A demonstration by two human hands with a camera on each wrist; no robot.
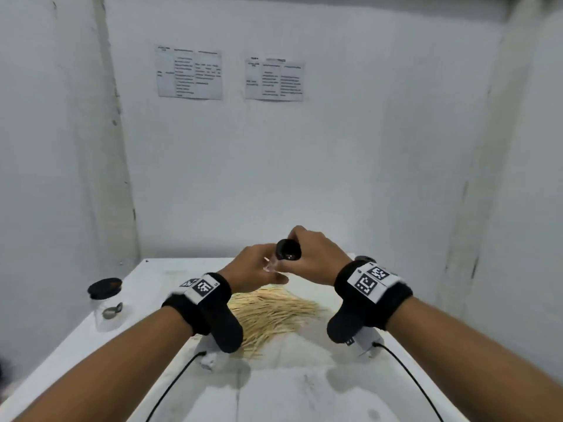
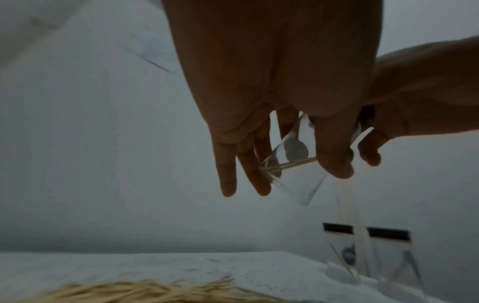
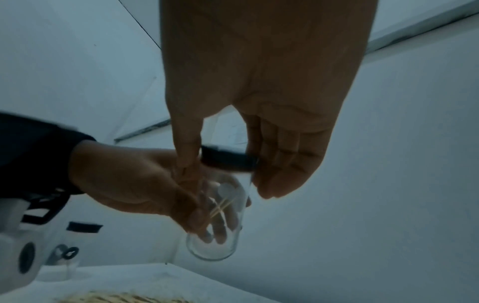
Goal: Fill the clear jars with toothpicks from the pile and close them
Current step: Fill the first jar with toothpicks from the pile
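Both hands (image 3: 207, 184) hold a capped clear jar (image 3: 220, 229) containing few toothpicks (image 3: 220, 207).

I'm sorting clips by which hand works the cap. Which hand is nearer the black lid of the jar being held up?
Right. The right hand grips the black lid from above; the left hand holds the clear jar below it.

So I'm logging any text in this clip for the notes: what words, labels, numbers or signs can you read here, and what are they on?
No text can be read.
Left sheet on the wall: printed table, too blurred to read.
Right sheet on the wall: printed table, too blurred to read.
Left wristband: black-and-white square code marker, no letters.
Right wristband: the same kind of markers, no letters.
Held jar and its black lid: no label shows.
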